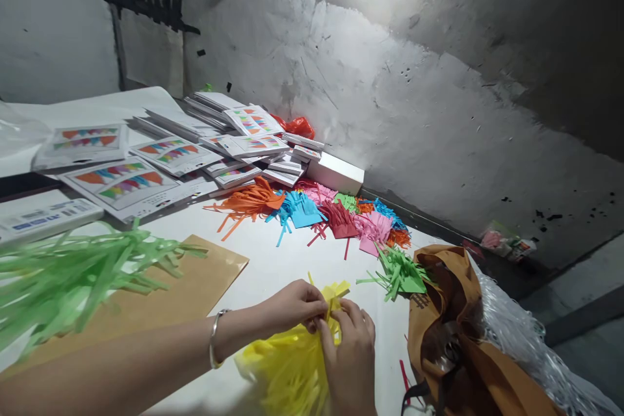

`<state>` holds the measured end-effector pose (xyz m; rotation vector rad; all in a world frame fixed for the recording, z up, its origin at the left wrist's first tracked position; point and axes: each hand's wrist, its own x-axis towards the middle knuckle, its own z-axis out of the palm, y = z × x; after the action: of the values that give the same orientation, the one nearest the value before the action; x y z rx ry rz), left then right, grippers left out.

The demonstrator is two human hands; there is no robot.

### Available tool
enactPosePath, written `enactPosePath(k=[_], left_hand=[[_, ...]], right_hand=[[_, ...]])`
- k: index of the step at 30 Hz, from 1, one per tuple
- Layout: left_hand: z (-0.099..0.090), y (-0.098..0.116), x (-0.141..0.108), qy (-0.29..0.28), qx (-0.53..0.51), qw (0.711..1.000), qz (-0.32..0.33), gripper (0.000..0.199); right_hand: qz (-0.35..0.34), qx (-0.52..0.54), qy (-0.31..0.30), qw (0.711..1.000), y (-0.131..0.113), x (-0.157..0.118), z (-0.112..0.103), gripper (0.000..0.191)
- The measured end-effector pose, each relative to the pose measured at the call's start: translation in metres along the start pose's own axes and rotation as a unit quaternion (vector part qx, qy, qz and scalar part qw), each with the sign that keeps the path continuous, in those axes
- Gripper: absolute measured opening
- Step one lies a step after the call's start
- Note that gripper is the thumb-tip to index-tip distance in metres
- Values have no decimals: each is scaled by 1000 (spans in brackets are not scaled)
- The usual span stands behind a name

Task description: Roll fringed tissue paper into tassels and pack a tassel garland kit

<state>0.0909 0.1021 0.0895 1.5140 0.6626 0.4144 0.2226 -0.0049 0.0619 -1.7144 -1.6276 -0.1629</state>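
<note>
Yellow paper fringe [292,377]: left of the brown bag [420,331], between both hands
Left hand [303,302]: fingertips pinching its upper strips
Right hand [351,338]: thumb and fingers closed on it
Risk: uneven pulling could tear thin strips

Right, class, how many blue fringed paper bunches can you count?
2. One blue bunch lies between the large orange bunch and the dark red bunch; the other blue bunch is near the wall. More may be hidden.
</note>
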Motion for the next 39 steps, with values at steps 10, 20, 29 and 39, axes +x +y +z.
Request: enactPosePath(k=[10, 20, 29, 39], left_hand=[[1, -3, -3, -1, 29, 999, 40, 37], [-7, -10, -1, 6, 214, 972, 102, 23], [-16, 10, -8, -49, 410, 884, 218, 13], [-22, 25, -15, -111, 423, 837, 330, 46]], right_hand=[[9, 114, 24, 993, 13, -3, 7, 18], [96, 232, -52, 967, 12, 9, -8, 21], [105, 245, -119, 956, 16, 13, -28, 29], [273, 496, -220, 795, 24, 20, -35, 24]])
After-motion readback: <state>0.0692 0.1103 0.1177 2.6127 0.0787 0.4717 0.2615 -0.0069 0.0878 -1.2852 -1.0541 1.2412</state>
